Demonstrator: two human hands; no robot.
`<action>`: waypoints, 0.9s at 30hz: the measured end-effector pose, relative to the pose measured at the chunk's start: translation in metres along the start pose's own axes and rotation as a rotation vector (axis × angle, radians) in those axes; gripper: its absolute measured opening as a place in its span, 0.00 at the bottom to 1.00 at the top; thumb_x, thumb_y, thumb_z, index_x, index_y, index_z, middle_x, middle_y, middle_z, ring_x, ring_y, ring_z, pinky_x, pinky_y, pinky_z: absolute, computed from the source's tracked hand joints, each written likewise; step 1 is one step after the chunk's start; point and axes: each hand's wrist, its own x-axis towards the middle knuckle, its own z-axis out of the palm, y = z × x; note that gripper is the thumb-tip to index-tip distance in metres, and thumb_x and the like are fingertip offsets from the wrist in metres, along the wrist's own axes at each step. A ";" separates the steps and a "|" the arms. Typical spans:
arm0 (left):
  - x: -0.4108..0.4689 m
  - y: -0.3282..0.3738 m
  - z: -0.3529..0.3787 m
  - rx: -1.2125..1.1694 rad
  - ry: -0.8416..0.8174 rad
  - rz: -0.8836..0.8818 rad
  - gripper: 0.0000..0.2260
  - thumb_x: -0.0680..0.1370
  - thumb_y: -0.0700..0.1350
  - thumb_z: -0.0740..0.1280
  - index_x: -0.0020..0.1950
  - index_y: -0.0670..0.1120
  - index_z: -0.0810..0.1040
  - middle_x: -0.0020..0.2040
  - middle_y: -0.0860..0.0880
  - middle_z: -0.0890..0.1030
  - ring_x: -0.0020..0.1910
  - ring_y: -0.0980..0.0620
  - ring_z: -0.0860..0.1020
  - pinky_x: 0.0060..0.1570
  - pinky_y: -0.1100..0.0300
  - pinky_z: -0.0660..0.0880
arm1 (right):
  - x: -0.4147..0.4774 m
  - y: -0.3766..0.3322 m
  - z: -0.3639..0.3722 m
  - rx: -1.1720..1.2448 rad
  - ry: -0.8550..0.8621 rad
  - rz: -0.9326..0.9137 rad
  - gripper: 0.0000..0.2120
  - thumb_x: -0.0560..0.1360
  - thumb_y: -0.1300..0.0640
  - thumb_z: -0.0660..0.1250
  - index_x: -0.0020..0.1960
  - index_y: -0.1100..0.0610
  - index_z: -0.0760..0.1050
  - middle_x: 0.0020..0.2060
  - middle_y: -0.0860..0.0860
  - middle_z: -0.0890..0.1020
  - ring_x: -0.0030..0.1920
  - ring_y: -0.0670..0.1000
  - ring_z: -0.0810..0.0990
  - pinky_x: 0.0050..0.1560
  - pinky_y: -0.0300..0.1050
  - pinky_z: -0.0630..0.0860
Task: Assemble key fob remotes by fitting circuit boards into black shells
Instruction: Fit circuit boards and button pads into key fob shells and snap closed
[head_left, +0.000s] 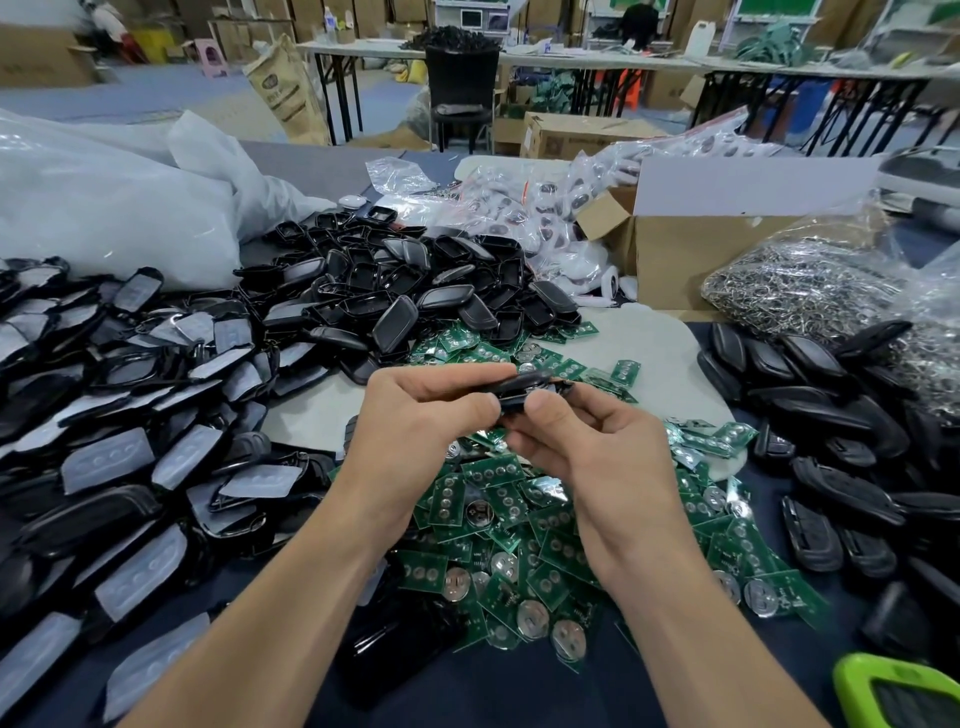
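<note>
A black key fob shell (524, 387) is held between both hands above the table's middle. My left hand (415, 410) grips its left end, fingers over the top and thumb underneath. My right hand (576, 436) pinches the right end, thumb pressing on the near side. Whether a board sits inside the shell is hidden. Below the hands lies a heap of green circuit boards (519, 519) with round coin cells. Empty black shells (410, 291) are piled behind.
Shell halves with grey rubber button pads (119, 415) cover the left. Closed black fobs (841, 441) are stacked on the right. A bag of metal key rings (810, 280), a cardboard box (685, 249) and white bags (104, 192) stand behind. A green device (898, 691) sits at the lower right.
</note>
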 end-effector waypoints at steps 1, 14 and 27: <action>0.000 0.000 0.000 0.011 -0.002 0.012 0.13 0.70 0.41 0.73 0.51 0.54 0.90 0.48 0.50 0.89 0.52 0.52 0.87 0.53 0.59 0.80 | -0.001 -0.001 0.000 0.002 0.000 0.002 0.04 0.75 0.63 0.75 0.49 0.61 0.86 0.45 0.60 0.88 0.44 0.57 0.88 0.47 0.44 0.85; 0.002 0.004 0.006 -0.252 0.125 -0.184 0.10 0.81 0.38 0.69 0.46 0.45 0.90 0.48 0.41 0.88 0.44 0.44 0.88 0.44 0.58 0.84 | -0.002 -0.006 0.000 0.045 -0.070 0.048 0.17 0.65 0.52 0.77 0.50 0.61 0.86 0.46 0.61 0.88 0.44 0.55 0.89 0.45 0.42 0.84; 0.004 -0.004 0.009 -0.146 0.212 -0.190 0.08 0.82 0.37 0.68 0.51 0.44 0.87 0.41 0.41 0.88 0.30 0.49 0.83 0.31 0.61 0.80 | 0.001 -0.017 -0.004 0.323 -0.014 0.384 0.15 0.67 0.51 0.75 0.40 0.64 0.87 0.39 0.59 0.87 0.32 0.51 0.86 0.31 0.40 0.82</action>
